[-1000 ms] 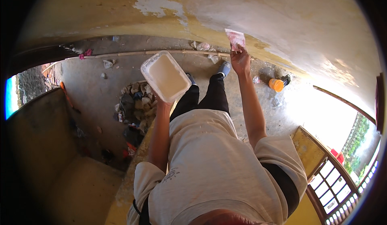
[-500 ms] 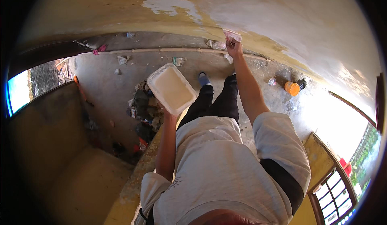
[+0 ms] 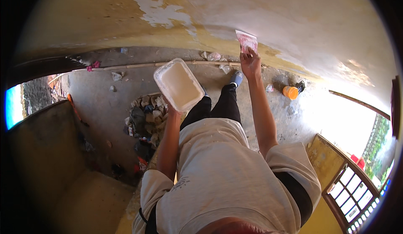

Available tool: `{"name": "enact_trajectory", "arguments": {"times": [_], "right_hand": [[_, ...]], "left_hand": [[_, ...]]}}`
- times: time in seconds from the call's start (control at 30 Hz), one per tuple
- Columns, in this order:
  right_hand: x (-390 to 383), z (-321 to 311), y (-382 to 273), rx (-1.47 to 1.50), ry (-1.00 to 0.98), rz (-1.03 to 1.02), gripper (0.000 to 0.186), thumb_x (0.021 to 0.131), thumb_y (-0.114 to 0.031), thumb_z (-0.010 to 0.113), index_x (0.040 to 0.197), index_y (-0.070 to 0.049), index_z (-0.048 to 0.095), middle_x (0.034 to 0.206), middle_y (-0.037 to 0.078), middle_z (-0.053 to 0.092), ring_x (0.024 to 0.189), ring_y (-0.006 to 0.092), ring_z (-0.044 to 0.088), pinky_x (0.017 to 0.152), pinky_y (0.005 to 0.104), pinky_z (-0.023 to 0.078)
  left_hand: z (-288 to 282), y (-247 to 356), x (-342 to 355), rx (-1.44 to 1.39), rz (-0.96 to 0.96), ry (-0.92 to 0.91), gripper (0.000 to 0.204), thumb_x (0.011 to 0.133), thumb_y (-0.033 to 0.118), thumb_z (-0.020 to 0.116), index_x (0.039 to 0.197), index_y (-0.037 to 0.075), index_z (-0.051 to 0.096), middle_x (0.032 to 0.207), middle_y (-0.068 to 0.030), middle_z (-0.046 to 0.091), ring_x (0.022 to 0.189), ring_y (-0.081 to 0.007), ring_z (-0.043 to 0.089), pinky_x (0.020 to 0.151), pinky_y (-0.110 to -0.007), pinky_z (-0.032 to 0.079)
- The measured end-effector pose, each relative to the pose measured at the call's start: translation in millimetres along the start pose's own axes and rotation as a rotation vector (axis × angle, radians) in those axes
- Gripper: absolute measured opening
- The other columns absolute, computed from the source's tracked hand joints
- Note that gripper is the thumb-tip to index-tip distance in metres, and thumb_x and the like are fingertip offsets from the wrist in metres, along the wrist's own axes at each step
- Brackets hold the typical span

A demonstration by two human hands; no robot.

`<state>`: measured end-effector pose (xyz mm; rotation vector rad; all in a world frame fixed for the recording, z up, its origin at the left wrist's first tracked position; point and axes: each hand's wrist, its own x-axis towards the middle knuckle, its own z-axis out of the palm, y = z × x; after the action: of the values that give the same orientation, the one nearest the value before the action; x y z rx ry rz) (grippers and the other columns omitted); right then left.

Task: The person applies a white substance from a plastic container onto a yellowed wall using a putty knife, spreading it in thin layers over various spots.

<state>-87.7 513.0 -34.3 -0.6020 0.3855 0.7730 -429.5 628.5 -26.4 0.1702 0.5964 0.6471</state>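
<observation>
My left hand (image 3: 172, 110) grips a white rectangular plastic tub (image 3: 158, 78) from below at its near end; most of the fingers are hidden under it. Inside the tub is a smooth cream-coloured paste (image 3: 179, 85), with smears along the rim. My right arm reaches out to the wall, and my right hand (image 3: 251, 63) pinches a flat, pink-and-white smeared putty spreader (image 3: 247, 42). The spreader lies at or very near the wall surface (image 3: 285, 20); whether it touches I cannot tell. Around it the wall is patched whitish over yellow, peeling paint (image 3: 168, 14).
On the concrete floor (image 3: 100, 106) a heap of rubbish (image 3: 147, 116) lies to the left. A long pole (image 3: 138, 66) runs along the wall's foot among plastic bags (image 3: 214, 56). An orange bucket (image 3: 290, 92) stands at the right. A low yellow wall (image 3: 37, 137) rises at the left, a window frame (image 3: 352, 192) at lower right.
My right hand and the spreader have shifted slightly right across the wall, with the spreader's face now showing more. The tub stays in my left hand, tilted a little differently. My feet have moved.
</observation>
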Motion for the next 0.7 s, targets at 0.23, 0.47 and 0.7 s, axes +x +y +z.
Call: {"name": "enact_trajectory", "arguments": {"times": [0.23,0.47,0.7], "right_hand": [[44.6,-69.3,83.4,-0.157,0.288,0.242,0.017,0.090,-0.008,0.053,0.106,0.000,0.052,0.099,0.012,0.057,0.087,0.0237,0.059,0.075,0.0328,0.054],[124.2,-76.3,140.3,-0.055,0.257,0.258,0.028,0.090,-0.007,0.048,0.116,0.002,0.046,0.112,0.015,0.051,0.101,0.0277,0.056,0.078,0.0329,0.057],[106.0,-4.0,75.9,0.173,0.352,0.197,0.033,0.090,-0.001,0.045,0.121,0.003,0.038,0.112,0.021,0.044,0.098,0.0348,0.055,0.081,0.0383,0.055]], "left_hand": [[-10.3,8.0,-10.9,-0.009,0.001,0.065,0.072,0.088,0.064,0.038,0.142,0.018,0.035,0.140,-0.0073,0.045,0.125,-0.0323,0.046,0.102,-0.056,0.037],[-23.0,24.6,-37.2,-0.001,0.034,0.141,0.071,0.088,0.064,0.038,0.142,0.017,0.036,0.139,-0.0073,0.045,0.124,-0.0322,0.047,0.101,-0.055,0.038],[-26.3,26.7,-35.2,-0.011,0.042,0.121,0.071,0.088,0.063,0.038,0.141,0.017,0.036,0.138,-0.0073,0.046,0.123,-0.0320,0.048,0.101,-0.054,0.039]]}}
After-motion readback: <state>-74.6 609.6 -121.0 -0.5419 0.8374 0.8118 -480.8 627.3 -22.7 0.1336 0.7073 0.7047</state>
